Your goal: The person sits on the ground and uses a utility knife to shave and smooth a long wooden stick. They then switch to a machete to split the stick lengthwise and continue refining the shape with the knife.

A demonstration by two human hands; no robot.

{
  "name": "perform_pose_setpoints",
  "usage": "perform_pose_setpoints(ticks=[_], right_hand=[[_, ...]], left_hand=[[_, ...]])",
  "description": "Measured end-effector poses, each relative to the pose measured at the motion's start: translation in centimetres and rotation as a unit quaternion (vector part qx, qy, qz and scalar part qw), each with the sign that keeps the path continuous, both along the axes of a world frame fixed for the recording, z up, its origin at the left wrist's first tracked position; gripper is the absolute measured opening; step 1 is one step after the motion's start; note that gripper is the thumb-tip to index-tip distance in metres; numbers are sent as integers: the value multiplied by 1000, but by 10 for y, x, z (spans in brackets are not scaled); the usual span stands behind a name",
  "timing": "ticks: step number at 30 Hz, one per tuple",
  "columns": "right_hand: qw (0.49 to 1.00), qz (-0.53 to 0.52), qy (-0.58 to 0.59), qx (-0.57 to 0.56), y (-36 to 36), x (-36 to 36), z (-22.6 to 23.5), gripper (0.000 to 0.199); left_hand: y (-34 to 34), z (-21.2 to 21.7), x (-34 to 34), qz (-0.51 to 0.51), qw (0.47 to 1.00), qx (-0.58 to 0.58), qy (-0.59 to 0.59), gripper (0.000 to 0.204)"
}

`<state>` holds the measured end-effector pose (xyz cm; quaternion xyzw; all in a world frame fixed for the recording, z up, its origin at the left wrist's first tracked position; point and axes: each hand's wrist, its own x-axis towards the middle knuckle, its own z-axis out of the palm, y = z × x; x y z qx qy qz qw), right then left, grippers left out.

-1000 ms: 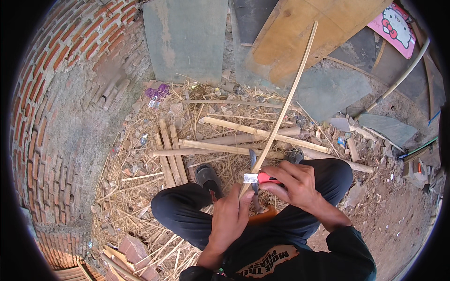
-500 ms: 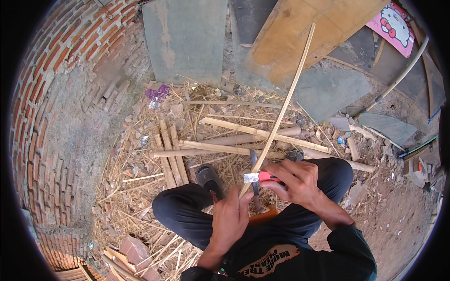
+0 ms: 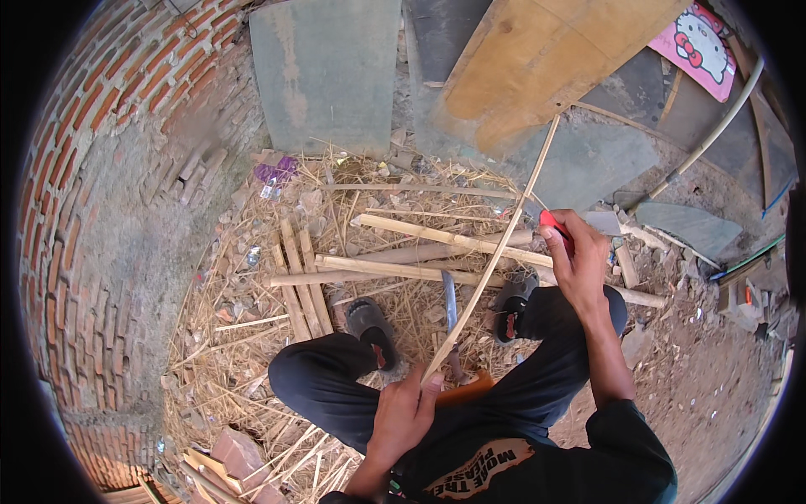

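The thin bamboo strip (image 3: 495, 252) runs slantwise from the person's lap up toward a leaning wooden board (image 3: 537, 67); its lower end is pinched in the left hand (image 3: 403, 412), fingers curled around it with the thumb pressed on top, just above the knees; the right hand (image 3: 579, 260) is closed around a red-handled tool (image 3: 556, 228), held out beside the strip's middle, whether touching it I cannot tell; a blade (image 3: 451, 307) lies between the feet; two dark sandals (image 3: 374, 323) rest on ground littered with straw; thicker bamboo poles (image 3: 420, 269) lie crosswise beyond the feet; a brick wall (image 3: 84, 210) curves along the left.
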<state>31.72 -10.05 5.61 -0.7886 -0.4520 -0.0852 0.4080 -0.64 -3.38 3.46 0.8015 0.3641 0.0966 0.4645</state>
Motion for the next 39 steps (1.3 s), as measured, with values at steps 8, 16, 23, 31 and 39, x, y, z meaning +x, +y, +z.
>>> perform_pose_setpoints(ticks=[8,16,23,31,39], right_hand=[[993,95,53,-38,-7,-28,-7,25],[965,259,-19,-29,-9,-81,-25,33],[966,257,-40,-12,-9,-91,-28,34],[968,236,-87,-13,-4,-89,-24,35],[970,222,-98,-14,0,-86,-22,33]], left_hand=[[11,1,1,11,998,-47,-29,36],[14,5,15,-4,999,-27,-46,34],[7,9,27,21,997,63,-41,27],[7,8,29,37,994,96,-41,29],[8,7,23,35,993,113,-16,31]])
